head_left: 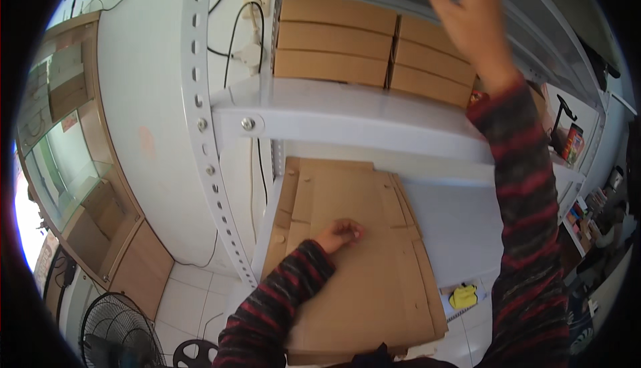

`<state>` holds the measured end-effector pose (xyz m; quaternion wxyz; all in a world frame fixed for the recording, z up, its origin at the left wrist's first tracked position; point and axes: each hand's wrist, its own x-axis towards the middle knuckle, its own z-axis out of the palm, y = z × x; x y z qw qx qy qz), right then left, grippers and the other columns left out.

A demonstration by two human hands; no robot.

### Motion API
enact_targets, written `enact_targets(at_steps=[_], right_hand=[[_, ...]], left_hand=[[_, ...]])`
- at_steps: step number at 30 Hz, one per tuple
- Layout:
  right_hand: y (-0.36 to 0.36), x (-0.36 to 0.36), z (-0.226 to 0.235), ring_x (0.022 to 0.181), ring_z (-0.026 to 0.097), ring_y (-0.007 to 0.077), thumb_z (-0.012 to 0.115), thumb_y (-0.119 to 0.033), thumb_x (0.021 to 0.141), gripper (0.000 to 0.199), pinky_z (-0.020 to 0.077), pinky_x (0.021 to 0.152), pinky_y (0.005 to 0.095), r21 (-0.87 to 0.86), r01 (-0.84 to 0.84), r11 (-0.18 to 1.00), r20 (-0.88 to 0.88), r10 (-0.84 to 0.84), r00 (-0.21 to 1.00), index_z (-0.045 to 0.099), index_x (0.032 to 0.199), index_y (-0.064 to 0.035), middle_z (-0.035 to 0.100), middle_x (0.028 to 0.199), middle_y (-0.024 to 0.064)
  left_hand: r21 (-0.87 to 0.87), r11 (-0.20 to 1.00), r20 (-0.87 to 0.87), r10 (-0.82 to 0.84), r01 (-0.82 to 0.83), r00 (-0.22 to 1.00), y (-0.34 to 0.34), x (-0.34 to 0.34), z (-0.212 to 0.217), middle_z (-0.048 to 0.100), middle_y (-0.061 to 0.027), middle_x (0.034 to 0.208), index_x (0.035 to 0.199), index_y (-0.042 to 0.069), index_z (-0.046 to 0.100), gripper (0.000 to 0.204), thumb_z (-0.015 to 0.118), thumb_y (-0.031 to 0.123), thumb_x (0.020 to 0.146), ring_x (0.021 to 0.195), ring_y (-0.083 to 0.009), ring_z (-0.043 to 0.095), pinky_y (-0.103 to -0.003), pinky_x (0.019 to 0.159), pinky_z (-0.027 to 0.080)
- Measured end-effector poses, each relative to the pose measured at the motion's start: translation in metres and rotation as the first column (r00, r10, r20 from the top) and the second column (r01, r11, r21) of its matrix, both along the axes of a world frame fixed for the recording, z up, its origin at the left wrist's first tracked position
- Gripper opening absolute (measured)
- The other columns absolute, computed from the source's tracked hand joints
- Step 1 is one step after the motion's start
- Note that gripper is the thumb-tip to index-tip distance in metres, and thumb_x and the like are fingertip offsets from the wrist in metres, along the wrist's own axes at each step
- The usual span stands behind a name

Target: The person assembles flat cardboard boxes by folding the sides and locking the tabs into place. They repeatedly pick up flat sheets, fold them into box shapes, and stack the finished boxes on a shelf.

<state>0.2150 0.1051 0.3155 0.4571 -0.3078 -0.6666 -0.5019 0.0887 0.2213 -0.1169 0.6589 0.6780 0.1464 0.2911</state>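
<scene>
A stack of flattened brown cardboard sheets (pixel 360 288) lies in front of me, with slots and flaps along its sides. My left hand (pixel 340 236) rests over the middle of the top sheet, its fingers curled in and nothing visible inside them. Raised high at the upper right is my right hand (pixel 471 24), in front of the upper shelf's right side. Its thumb stands apart from the other fingers, and the frame's top edge cuts off some of the fingertips. Two piles of closed brown boxes (pixel 334 37) sit on the upper shelf, nearest to this hand.
The grey metal rack has a bolted, perforated upright (pixel 200 101) and a shelf edge (pixel 360 117) above the cardboard. Left of it stand a black fan (pixel 120 334) and a wooden glass cabinet (pixel 137 268). A yellow object (pixel 463 296) lies low at the right.
</scene>
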Motion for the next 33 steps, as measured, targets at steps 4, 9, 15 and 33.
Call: enact_targets(at_steps=[4, 9, 15, 33], right_hand=[[-0.103, 0.002, -0.082, 0.083, 0.062, 0.0346, 0.066, -0.019, 0.081, 0.026, 0.0485, 0.076, 0.0375, 0.110, 0.027, 0.994, 0.060, -0.034, 0.998, 0.065, 0.095, 0.0022, 0.066, 0.092, 0.0163], [-0.189, 0.041, -0.212, 0.078, 0.061, 0.0321, 0.064, -0.009, 0.080, 0.017, 0.0487, 0.073, 0.0392, -0.357, 0.245, 0.901, -0.069, -0.287, 0.955, 0.063, 0.092, 0.0024, 0.063, 0.085, 0.0144], [-0.214, 0.052, -0.355, 0.088, 0.058, 0.0331, 0.070, -0.014, 0.074, 0.037, 0.0485, 0.076, 0.0405, -0.842, -0.134, 0.523, -0.350, -0.340, 0.873, 0.060, 0.106, 0.0028, 0.059, 0.102, 0.0157], [-0.201, 0.057, -0.399, 0.097, 0.054, 0.0303, 0.073, -0.014, 0.070, 0.047, 0.0460, 0.082, 0.0378, -0.792, -0.324, 0.518, -0.571, -0.440, 0.693, 0.059, 0.111, 0.0045, 0.053, 0.101, 0.0132]], left_hand=[[-0.019, 0.999, 0.017, 0.043, -0.042, 0.999, 0.002, -0.001, 0.000, 0.062, -0.0066, 0.105, 0.109, -0.001, 0.057, 0.019, 0.056, 0.006, 0.091, 0.099, -0.0156, 0.059, -0.030, 0.084, 0.051], [0.041, 0.999, 0.014, 0.010, -0.010, 1.000, -0.001, 0.002, 0.002, 0.062, -0.0052, 0.102, 0.109, -0.001, 0.057, 0.018, 0.055, 0.005, 0.091, 0.095, -0.0142, 0.059, -0.029, 0.082, 0.050], [0.330, 0.938, -0.096, 0.140, -0.101, 0.985, -0.024, 0.010, 0.012, 0.063, -0.0063, 0.091, 0.101, -0.001, 0.059, 0.015, 0.059, 0.002, 0.086, 0.087, -0.0129, 0.061, -0.026, 0.079, 0.049], [0.920, 0.358, -0.291, 0.895, -0.157, 0.338, -0.028, -0.066, 0.006, 0.041, -0.0236, 0.139, 0.126, 0.000, 0.047, 0.058, 0.059, 0.038, 0.084, 0.132, -0.0388, 0.034, -0.052, 0.108, 0.025]])
